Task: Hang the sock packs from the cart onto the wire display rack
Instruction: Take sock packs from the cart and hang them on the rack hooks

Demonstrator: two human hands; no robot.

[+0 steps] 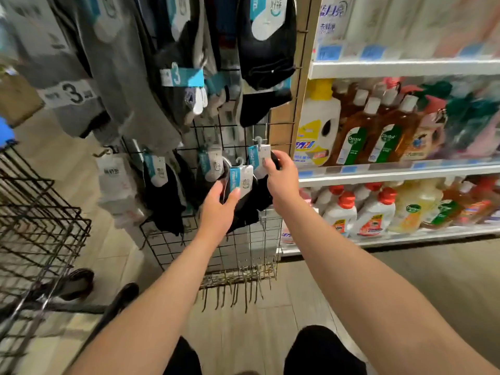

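Observation:
A black wire display rack [243, 247] stands in front of me with several sock packs hanging on it. My left hand [217, 209] grips a dark sock pack [242, 180] with a teal-and-white card and a plastic hook, held just in front of the rack. My right hand [281, 177] pinches a second dark sock pack [261, 155] by its card, its hook up against a peg on the rack's right side. The black wire cart [35, 226] stands at the left; I cannot see packs inside it.
Shelves [392, 171] of detergent and disinfectant bottles run along the right, touching the rack's edge. Several bare metal hooks [238, 288] stick out at the rack's foot. Grey and black socks [130, 77] hang higher up. Someone's shoes [78, 282] show beside the cart.

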